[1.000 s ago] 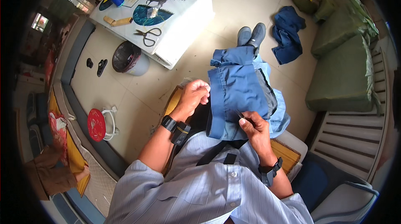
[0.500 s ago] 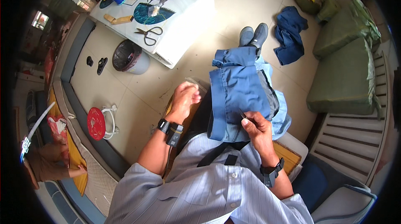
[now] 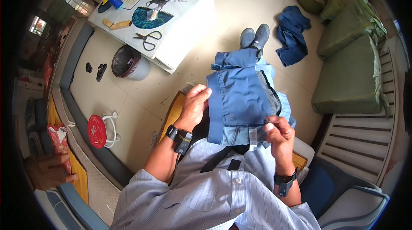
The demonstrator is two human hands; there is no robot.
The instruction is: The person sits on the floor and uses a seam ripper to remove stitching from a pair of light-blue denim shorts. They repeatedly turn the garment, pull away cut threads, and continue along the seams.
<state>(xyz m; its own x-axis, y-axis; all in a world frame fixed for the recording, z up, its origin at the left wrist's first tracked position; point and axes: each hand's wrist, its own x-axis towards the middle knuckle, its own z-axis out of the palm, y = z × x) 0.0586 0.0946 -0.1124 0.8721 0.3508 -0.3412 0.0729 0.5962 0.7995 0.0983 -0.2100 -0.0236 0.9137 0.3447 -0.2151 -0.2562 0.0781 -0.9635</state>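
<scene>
A blue garment with a wide band along its left side lies across my lap. Its lower part is turned over, showing a lighter blue face, a dark seam and a white label. My left hand is closed, thumb and fingers pinching the edge of the band. At the garment's lower right, my right hand is closed in a pinch beside the seam. A small dark tip shows at its fingers, too small to name. Lighter blue cloth hangs out beneath the garment on the right.
Scissors lie on the white covered table, above a lined bin. A red-topped stool stands left. Dark blue clothing lies on the floor. Green wrapped cushions rest on a slatted bench at right.
My left hand has come up and right to take hold of the band's edge. The right hand has shifted right, and the garment's lower part is turned over, exposing the label.
</scene>
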